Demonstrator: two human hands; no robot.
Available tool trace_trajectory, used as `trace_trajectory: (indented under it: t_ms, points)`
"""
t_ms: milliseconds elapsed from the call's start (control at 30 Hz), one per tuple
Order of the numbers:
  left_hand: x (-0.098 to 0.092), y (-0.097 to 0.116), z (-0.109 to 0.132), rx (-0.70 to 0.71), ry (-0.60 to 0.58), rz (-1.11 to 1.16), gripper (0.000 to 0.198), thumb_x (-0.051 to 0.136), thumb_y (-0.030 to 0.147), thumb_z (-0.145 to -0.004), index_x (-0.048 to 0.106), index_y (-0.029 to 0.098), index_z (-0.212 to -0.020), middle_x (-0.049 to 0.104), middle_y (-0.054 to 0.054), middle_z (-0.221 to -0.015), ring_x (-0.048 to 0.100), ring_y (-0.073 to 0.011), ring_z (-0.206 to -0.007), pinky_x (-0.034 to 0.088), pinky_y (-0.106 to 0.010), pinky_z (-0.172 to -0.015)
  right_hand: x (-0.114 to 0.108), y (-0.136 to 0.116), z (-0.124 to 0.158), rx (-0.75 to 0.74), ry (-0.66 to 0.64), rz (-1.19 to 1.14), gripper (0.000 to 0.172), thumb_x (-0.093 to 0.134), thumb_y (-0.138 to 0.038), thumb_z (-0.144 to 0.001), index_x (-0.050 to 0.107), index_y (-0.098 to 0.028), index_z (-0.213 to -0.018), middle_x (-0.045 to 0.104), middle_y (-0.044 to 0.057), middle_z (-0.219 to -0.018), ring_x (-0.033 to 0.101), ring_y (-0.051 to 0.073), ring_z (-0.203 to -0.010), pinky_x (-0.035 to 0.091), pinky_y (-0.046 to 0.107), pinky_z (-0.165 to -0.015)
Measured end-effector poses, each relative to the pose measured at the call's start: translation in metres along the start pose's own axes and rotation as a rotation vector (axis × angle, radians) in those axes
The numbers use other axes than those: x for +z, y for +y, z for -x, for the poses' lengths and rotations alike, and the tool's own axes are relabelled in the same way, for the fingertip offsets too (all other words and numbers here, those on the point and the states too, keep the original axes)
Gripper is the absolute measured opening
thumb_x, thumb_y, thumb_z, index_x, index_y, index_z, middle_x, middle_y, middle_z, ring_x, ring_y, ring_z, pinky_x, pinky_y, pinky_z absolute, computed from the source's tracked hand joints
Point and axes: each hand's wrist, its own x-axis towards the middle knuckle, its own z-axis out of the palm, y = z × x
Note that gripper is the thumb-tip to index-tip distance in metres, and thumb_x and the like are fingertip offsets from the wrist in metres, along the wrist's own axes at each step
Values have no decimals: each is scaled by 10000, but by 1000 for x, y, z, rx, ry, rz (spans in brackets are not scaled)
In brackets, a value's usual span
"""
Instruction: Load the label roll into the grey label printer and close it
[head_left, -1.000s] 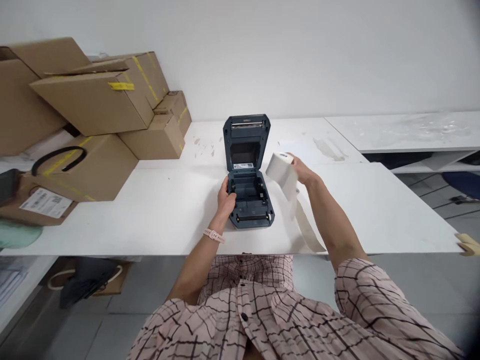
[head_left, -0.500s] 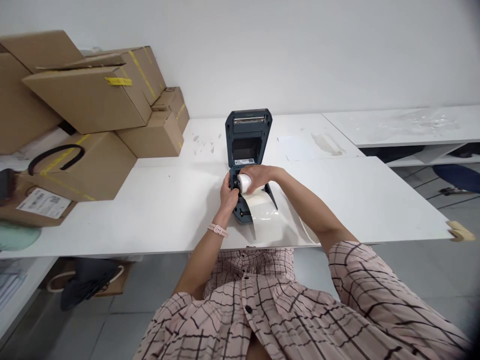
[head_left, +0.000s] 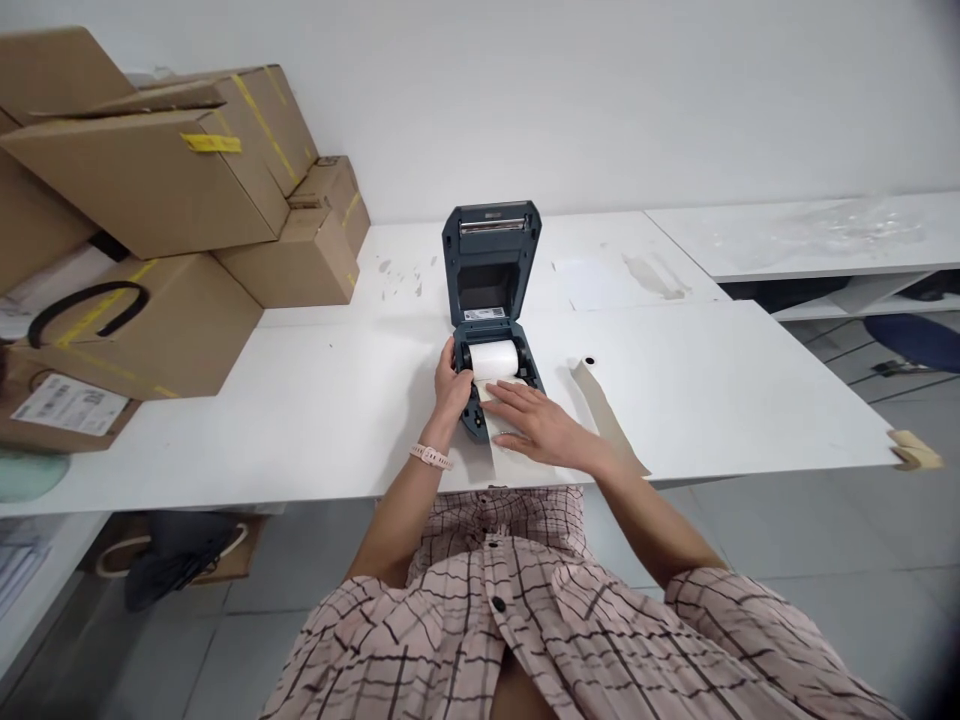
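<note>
A dark blue-grey label printer (head_left: 492,262) stands on the white table with its lid raised. Inside it, a white label roll (head_left: 494,359) lies between the black holders. The loose end of the roll, a paper strip (head_left: 508,458), runs out over the printer's front toward me. My left hand (head_left: 453,388) grips the printer's left side, its thumb at the inner edge near the roll. Fingers stretched and slightly apart, my right hand (head_left: 534,425) lies flat on the paper strip in front of the roll.
Cardboard boxes (head_left: 142,190) with yellow tape are piled at the left. Right of the printer lies a long curled paper strip (head_left: 609,412) beside a small black-centred roll end (head_left: 589,361). Torn paper residue marks the table top (head_left: 330,420). A blue stool (head_left: 911,342) is at the far right.
My right hand has let go of the label roll and slid down onto the paper strip. The roll now sits fully visible in the printer. My left hand stays at the printer's side.
</note>
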Motion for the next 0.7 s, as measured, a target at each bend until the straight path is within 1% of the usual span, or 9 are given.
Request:
trace_trajectory:
  t_ms: [100, 167, 233, 267, 333, 433, 467, 567, 700]
  points:
    - [-4, 4, 4, -6, -20, -24, 847, 561, 44, -772, 392, 194, -1589, 466, -92, -1645, 433, -253, -1527, 357, -383, -1268, 20, -13, 9, 79, 106, 36, 531, 499, -452, -1057, 529, -211, -1529, 412, 128, -1666, 346, 321, -1578, 284, 590, -1295]
    - [-7, 11, 16, 33, -10, -120, 854, 591, 105, -825, 322, 234, -1624, 358, -69, -1711, 335, -259, -1583, 292, -404, -1300, 20, -14, 10, 88, 126, -12, 524, 533, -460, -1041, 556, -228, -1510, 428, 122, -1658, 351, 324, -1575, 271, 595, -1299]
    - [-8, 20, 35, 166, 6, -247, 813, 622, 199, -881, 313, 288, -1628, 242, -21, -1757, 190, -253, -1634, 170, -422, -1338, 8, -7, 10, 49, 106, -162, 488, 584, -484, -1014, 633, -248, -1437, 530, 112, -1592, 436, 323, -1530, 334, 584, -1272]
    - [-8, 23, 47, 249, -18, -293, 753, 637, 253, -902, 370, 303, -1604, 256, -10, -1753, 152, -255, -1642, 118, -425, -1346, -2, -1, 9, 38, 112, -265, 452, 589, -496, -1009, 675, -261, -1385, 611, 100, -1523, 516, 311, -1472, 394, 565, -1241]
    - [-4, 27, 72, 340, -144, -354, 574, 628, 322, -935, 537, 297, -1501, 459, -43, -1656, 264, -287, -1611, 32, -465, -1350, -30, 18, 1, 79, 242, -448, 405, 557, -531, -1017, 730, -279, -1283, 739, 70, -1350, 660, 268, -1309, 500, 506, -1158]
    - [4, 25, 102, 416, -330, -485, 428, 620, 349, -941, 677, 268, -1358, 603, -85, -1533, 397, -327, -1549, 27, -504, -1351, -78, 58, -36, 239, 711, -500, 530, 507, -659, -995, 702, -264, -1291, 716, 78, -1366, 647, 260, -1298, 488, 487, -1157]
    - [6, 22, 108, 443, -355, -536, 430, 615, 357, -944, 677, 261, -1358, 594, -89, -1542, 398, -327, -1549, 57, -512, -1351, -94, 72, -54, 245, 787, -509, 600, 491, -708, -980, 657, -265, -1348, 657, 81, -1450, 591, 263, -1370, 457, 481, -1184]
    - [5, 12, 121, 554, -365, -745, 503, 525, 400, -990, 595, 215, -1452, 532, -102, -1595, 381, -310, -1561, 182, -544, -1333, -131, 103, -117, 219, 784, -612, 733, 400, -827, -940, 536, -323, -1454, 564, 45, -1546, 442, 251, -1504, 368, 469, -1243]
    - [-5, 2, 130, 755, -299, -985, 512, 415, 380, -1043, 552, 148, -1479, 578, -145, -1548, 453, -291, -1520, 311, -540, -1293, -149, 107, -164, 183, 696, -798, 837, 358, -916, -875, 625, -271, -1337, 671, 81, -1380, 548, 283, -1386, 390, 485, -1214]
